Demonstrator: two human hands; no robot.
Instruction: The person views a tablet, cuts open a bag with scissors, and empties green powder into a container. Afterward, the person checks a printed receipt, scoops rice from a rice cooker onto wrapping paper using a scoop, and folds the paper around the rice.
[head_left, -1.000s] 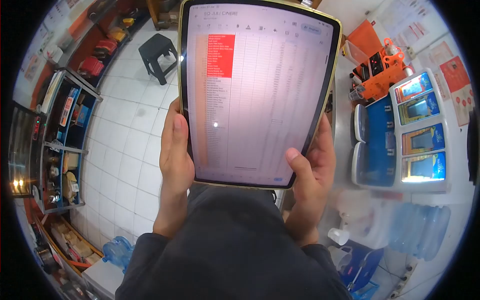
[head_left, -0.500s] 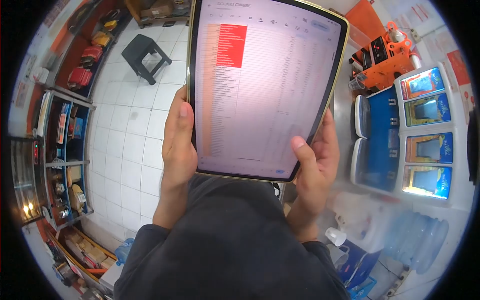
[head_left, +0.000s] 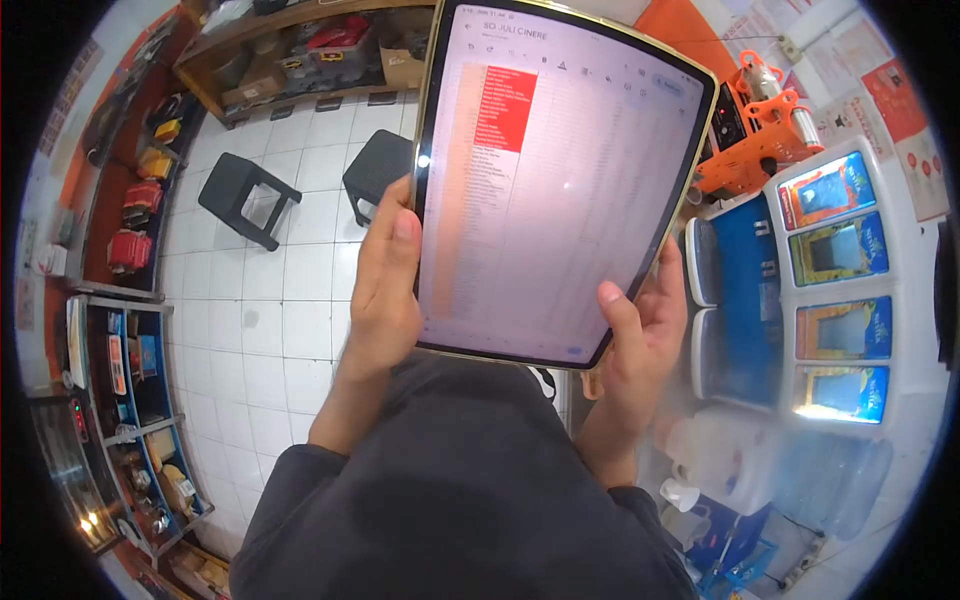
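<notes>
From where I stand, I see the tablet [head_left: 570,230] held between the two hands, in front of the person's dark clothing [head_left: 450,480]. The left hand [head_left: 385,290] is at the lower part of the left edge; it is partly closed around this edge, with the thumb [head_left: 404,228] on the front side. The right hand [head_left: 645,345] is bent around the lower right corner, its thumb [head_left: 618,305] lying over the border of the screen and some fingers [head_left: 672,268] showing beyond the edge. Both hands have hold of the tablet, but how the fingertips rest behind it I cannot say, because the tablet covers them. It is turned a little, its top leaning to the right. The screen shows a table with a red block [head_left: 505,110] near its upper left; the small writing is too blurred for me.

Past the left hand, two dark stools [head_left: 245,200] stand on the white tiled floor [head_left: 270,320]. On the right side is a white drink dispenser [head_left: 785,300] with four bright labels.
</notes>
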